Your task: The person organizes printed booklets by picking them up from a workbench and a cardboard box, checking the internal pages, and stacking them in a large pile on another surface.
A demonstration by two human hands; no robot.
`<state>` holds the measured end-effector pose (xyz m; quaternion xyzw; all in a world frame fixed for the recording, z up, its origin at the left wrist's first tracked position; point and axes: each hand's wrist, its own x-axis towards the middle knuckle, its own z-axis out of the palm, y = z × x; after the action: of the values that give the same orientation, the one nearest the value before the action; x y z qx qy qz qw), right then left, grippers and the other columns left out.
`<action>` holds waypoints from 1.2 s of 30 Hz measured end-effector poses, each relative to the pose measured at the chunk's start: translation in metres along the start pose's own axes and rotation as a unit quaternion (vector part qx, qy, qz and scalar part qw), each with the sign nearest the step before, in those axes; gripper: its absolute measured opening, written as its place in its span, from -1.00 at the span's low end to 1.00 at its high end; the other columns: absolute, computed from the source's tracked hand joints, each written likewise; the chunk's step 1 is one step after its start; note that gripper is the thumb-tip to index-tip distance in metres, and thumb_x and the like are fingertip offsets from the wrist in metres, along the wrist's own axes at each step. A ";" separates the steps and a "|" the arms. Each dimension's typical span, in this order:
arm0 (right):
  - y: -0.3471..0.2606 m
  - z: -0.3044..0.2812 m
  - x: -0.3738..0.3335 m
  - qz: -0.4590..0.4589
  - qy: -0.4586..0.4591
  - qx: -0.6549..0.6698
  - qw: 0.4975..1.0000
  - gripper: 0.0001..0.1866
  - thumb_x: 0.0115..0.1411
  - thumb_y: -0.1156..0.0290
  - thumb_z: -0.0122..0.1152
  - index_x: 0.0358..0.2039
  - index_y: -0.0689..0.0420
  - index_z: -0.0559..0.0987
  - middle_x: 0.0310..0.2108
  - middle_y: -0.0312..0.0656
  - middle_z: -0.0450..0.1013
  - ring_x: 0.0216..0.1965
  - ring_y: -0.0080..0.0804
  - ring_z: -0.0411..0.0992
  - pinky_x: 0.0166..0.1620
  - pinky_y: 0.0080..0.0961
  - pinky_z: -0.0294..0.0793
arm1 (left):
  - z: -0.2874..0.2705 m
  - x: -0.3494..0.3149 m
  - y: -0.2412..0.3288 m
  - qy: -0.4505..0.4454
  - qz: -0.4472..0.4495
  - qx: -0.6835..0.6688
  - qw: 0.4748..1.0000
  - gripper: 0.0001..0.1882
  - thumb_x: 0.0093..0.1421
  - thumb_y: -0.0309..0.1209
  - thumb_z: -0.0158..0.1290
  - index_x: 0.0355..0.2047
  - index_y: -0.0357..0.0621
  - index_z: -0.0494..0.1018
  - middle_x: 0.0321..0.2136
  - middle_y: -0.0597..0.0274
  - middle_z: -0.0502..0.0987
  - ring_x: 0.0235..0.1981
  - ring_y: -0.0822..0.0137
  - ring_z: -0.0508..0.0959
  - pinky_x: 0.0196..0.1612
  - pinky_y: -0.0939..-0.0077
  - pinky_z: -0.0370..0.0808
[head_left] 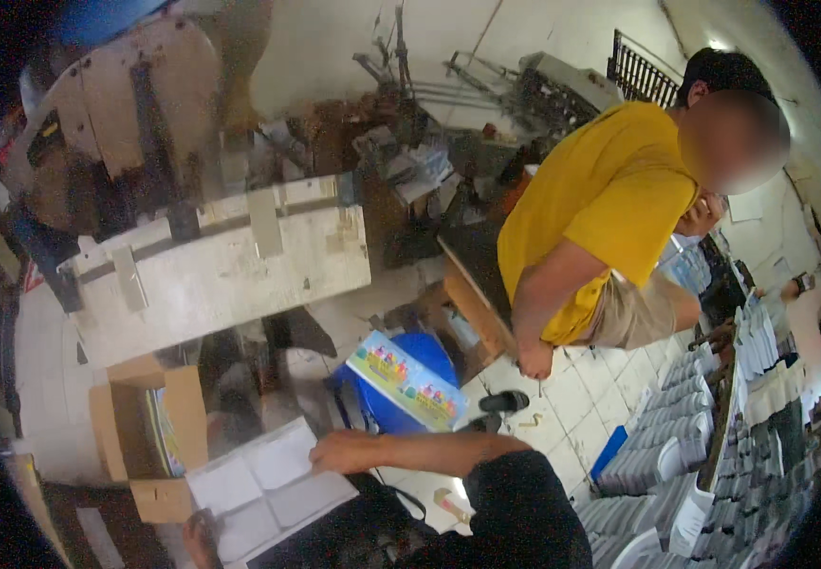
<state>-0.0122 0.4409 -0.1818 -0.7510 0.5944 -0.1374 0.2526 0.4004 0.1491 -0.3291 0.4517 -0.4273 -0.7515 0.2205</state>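
Observation:
Across my lap lies a white, open paper piece [273, 488] with fold lines or panels, either a booklet or printed sheets; its print is too faint to make out. My right hand [339, 452] is closed at its upper right edge, fingers pinching the paper. At the lower left edge, my left hand [202, 539] grips the paper's side, partly cut off by the dark rim of the picture. Just beyond the paper stands an open cardboard box [130, 427] with several thin, colourful booklets [161, 431] upright inside.
A blue round stool [420, 356] bears a colourful printed sheet [405, 379]. Beyond is a pale wooden bench [230, 284]. A person in a yellow shirt [586, 209] sits to the right. Stacks of paper [662, 427] line the right side. A dark sandal [505, 401] lies on the tiles.

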 end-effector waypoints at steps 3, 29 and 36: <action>0.002 0.010 -0.005 -0.016 0.009 -0.043 0.999 -0.77 0.14 0.40 0.01 -0.20 0.06 0.54 -0.17 -0.17 0.43 -0.10 -0.16 0.42 -0.05 -0.25 0.43 | -0.005 -0.010 0.012 -0.076 0.329 0.595 0.730 -0.69 0.16 -0.40 0.02 -0.12 -0.27 0.49 -0.21 0.13 0.55 -0.28 0.31 0.51 -0.22 0.43 0.51; 0.023 0.032 0.003 -0.018 0.009 0.014 1.000 -0.74 0.22 0.22 0.07 -0.19 0.08 0.59 -0.19 -0.08 0.45 -0.06 -0.10 0.41 -0.03 -0.24 0.42 | 0.052 -0.051 0.042 -0.016 0.004 0.174 0.985 -0.72 0.22 -0.37 0.07 -0.13 -0.29 0.42 -0.21 0.16 0.49 -0.16 0.21 0.49 0.02 0.18 0.52; 0.000 -0.009 -0.008 0.070 -0.066 0.047 0.994 -0.54 0.11 0.51 0.07 0.07 -0.03 0.51 0.07 -0.11 0.40 0.12 -0.14 0.34 0.17 -0.34 0.34 | 0.117 -0.082 0.106 -0.020 0.011 0.300 0.954 -0.74 0.18 -0.49 0.03 -0.11 -0.26 0.52 -0.16 0.13 0.60 -0.13 0.34 0.58 -0.02 0.43 0.50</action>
<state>-0.0190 0.4469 -0.1738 -0.7021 0.6206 -0.0971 0.3353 0.3340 0.2025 -0.1732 0.4774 -0.6426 -0.5947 0.0742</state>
